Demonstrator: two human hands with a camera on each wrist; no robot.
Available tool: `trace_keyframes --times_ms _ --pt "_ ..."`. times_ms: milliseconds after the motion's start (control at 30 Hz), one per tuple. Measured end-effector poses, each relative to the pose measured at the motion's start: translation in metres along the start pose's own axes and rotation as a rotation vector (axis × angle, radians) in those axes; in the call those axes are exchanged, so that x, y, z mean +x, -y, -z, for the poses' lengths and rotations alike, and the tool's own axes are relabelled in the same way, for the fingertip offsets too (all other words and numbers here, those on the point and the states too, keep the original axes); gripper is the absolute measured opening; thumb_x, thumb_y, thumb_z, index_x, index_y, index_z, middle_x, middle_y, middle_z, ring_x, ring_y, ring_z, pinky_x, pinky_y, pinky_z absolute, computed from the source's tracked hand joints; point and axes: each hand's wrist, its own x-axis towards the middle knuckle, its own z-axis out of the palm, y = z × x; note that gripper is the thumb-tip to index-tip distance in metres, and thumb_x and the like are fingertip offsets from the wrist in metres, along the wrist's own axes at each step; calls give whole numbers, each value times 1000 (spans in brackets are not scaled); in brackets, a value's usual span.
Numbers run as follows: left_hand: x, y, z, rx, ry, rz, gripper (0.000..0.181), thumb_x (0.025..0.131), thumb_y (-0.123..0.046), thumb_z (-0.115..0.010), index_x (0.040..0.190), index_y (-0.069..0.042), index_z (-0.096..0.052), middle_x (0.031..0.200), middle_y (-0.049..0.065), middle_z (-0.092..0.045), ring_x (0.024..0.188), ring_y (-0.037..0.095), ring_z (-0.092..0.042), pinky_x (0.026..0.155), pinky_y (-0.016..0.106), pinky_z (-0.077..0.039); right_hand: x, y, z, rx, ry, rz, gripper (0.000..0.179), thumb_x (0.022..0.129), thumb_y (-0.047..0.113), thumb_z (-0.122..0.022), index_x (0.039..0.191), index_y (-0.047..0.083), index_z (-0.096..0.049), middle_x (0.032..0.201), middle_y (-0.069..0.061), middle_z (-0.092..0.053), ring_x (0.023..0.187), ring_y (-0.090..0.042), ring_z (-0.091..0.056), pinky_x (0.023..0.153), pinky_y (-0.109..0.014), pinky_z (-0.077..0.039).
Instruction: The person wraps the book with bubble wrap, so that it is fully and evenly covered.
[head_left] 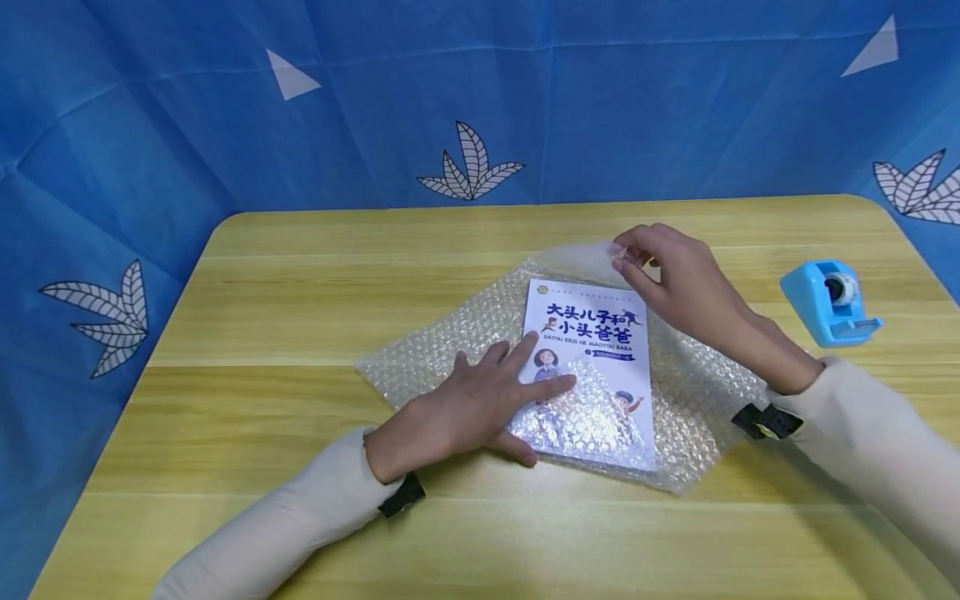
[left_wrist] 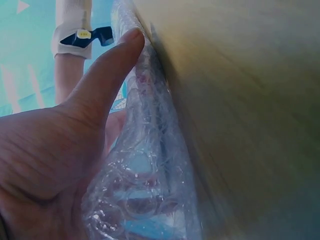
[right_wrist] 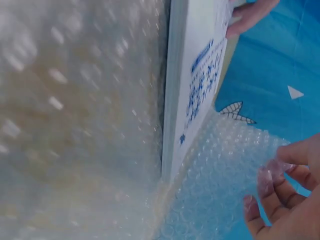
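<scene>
A thin white book (head_left: 581,293) with dark blue Chinese title characters and cartoon figures lies face up on a sheet of clear bubble wrap (head_left: 442,342). Some of the wrap is folded over the cover's lower part. My left hand (head_left: 476,400) rests on that wrapped part with its fingers spread; its thumb lies along the near edge of the wrap in the left wrist view. Beyond the book's top edge, my right hand (head_left: 678,287) pinches the far edge of the wrap, lifted off the table. The right wrist view shows wrap (right_wrist: 225,165) behind the fingertips.
A light blue tape dispenser (head_left: 831,304) with a roll in it stands on the right of the wooden table (head_left: 300,292). Behind and to the left hangs a blue cloth (head_left: 375,100) with white leaf and triangle prints.
</scene>
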Motion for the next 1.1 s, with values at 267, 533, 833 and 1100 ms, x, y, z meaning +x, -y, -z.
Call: trace_keyframes --times_ms 267,533,833,1100 --pt "1 0 2 0 29 13 99 82 -68 -74 165 -44 -24 172 19 -5 150 46 -29 104 78 -36 -19 6 -3 -12 38 66 17 95 -4 -71 111 1 -74 101 -11 -67 87 -23 -66 65 -37 -50" --pt "2 0 3 9 41 13 102 82 -69 -74 165 -43 -22 172 19 -7 150 46 -30 104 77 -37 -33 11 -9 -11 116 112 24 89 -10 -75 109 4 -74 96 -5 -67 82 -16 -64 60 -35 -53" --pt "2 -1 4 39 33 8 105 81 -69 -74 166 -40 -21 171 20 -10 148 45 -32 103 75 -40 -44 13 -15 15 194 112 27 85 -12 -78 102 9 -69 98 -1 -70 89 -16 -67 75 -39 -59" --pt "4 -1 4 61 45 9 107 81 -71 -73 167 -39 -18 171 22 -9 149 46 -32 103 73 -42 -51 14 -19 -17 231 144 26 85 -10 -79 98 12 -73 97 0 -69 89 -19 -67 76 -39 -58"
